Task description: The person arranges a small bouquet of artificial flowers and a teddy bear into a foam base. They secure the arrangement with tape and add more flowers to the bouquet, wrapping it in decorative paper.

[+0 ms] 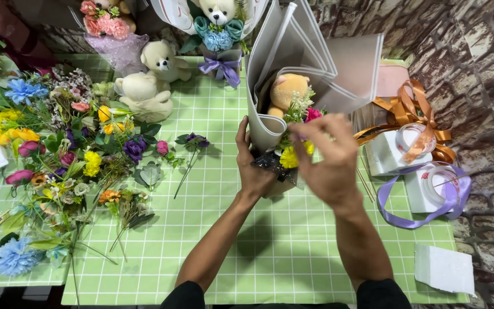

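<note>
Loose artificial flowers (58,149) (left); cream teddy bears (150,80); orange ribbon (410,117); lilac ribbon (424,200).

Open cloth (270,252) near edge; flowers (58,154) block left, ribbon spools (424,166) rt.

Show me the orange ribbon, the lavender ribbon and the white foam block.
orange ribbon (407,111), head view, on its loops.
lavender ribbon (395,214), head view, on its lower curve.
white foam block (444,269), head view, on its top face.

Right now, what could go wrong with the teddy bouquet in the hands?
The bouquet stands upright, steadied only by the left hand at its base; it might tip. The right hand works among the small flowers, which could get bent or knocked loose. Loose purple ribbon lies near the right arm and could snag.
</note>
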